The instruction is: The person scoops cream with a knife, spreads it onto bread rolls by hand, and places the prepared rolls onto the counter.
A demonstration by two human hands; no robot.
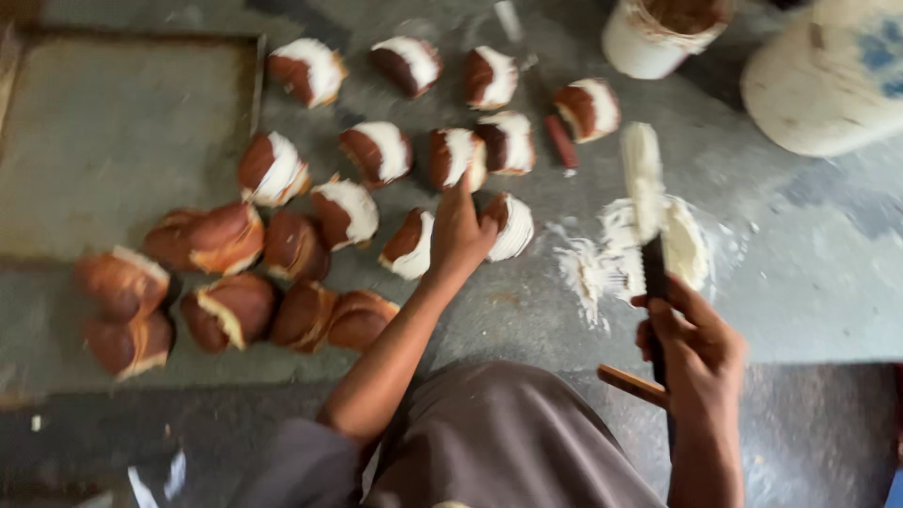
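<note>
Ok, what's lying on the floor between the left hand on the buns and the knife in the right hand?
In the head view, between the left hand and the knife held by the right hand, only smeared white cream lies on the grey floor.
</note>
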